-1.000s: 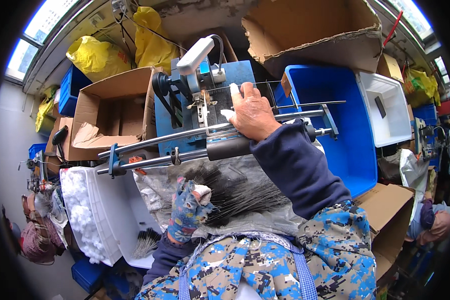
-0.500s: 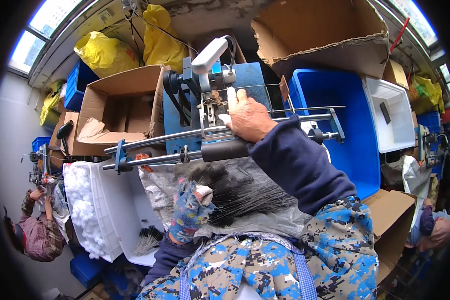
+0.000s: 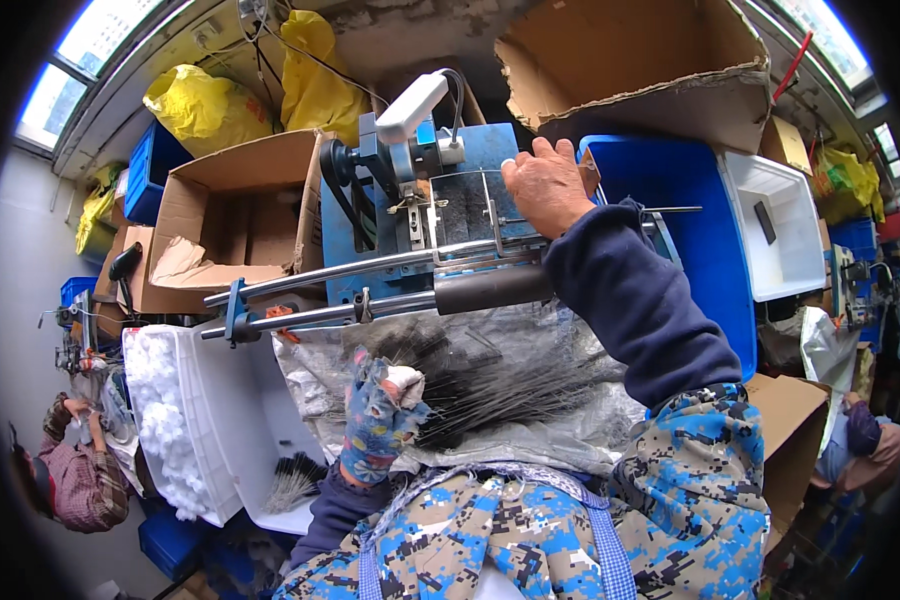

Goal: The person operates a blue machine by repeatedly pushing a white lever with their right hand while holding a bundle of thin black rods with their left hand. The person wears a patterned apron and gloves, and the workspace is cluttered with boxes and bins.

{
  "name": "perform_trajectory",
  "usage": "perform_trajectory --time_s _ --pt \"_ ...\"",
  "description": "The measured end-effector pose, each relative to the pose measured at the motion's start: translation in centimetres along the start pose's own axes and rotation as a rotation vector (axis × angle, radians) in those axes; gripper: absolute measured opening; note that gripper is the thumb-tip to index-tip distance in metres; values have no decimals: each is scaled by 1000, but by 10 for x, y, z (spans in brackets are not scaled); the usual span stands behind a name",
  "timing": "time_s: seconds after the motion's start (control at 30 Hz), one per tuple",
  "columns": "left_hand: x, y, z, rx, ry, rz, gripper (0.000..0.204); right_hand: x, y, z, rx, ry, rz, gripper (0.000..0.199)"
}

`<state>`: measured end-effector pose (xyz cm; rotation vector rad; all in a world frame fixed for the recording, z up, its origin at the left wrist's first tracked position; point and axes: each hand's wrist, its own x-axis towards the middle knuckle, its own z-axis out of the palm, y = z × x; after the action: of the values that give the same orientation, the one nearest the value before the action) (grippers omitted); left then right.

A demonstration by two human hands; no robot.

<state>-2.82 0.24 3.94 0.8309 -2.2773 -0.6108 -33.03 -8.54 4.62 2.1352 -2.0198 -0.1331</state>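
My right hand (image 3: 551, 188), bare below a dark blue sleeve, is at the right end of the sliding carriage on a blue bench machine (image 3: 490, 150). Its fingers are bent, and what lies under them is hidden. A dark roller (image 3: 492, 289) sits on the lower of two steel rails (image 3: 330, 275). My left hand (image 3: 382, 405), in a worn patterned blue glove with the thumb partly bare, is closed above my lap. Anything in it is too hidden to make out. Right beside it, a heap of thin grey wires (image 3: 510, 390) lies on a whitish plastic sheet (image 3: 315, 375).
To the left stand a white bin (image 3: 260, 425) with black-bristled brushes (image 3: 295, 480), white fluffy material (image 3: 165, 420) and an open cardboard box (image 3: 185, 215). Right of the machine are a blue bin (image 3: 715, 330) and a white tray (image 3: 805, 225). Two other people work at the sides.
My right hand has moved right, from the clamp in the middle of the machine to its right side. The carriage and dark roller have slid right too. My left hand stays put.
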Motion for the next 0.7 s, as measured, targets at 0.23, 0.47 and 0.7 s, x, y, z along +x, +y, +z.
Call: perform_trajectory --time_s 0.23,0.47,0.7 --pt "-40 -9 -9 -143 229 -349 31 -88 2 -57 330 -22 -202 5" --pt "-14 6 15 -167 89 -187 29 -112 -79 -56 1191 253 -381 33" --pt "-16 3 6 -192 -2 -177 34 -87 -78 -89 2306 113 -147 16"
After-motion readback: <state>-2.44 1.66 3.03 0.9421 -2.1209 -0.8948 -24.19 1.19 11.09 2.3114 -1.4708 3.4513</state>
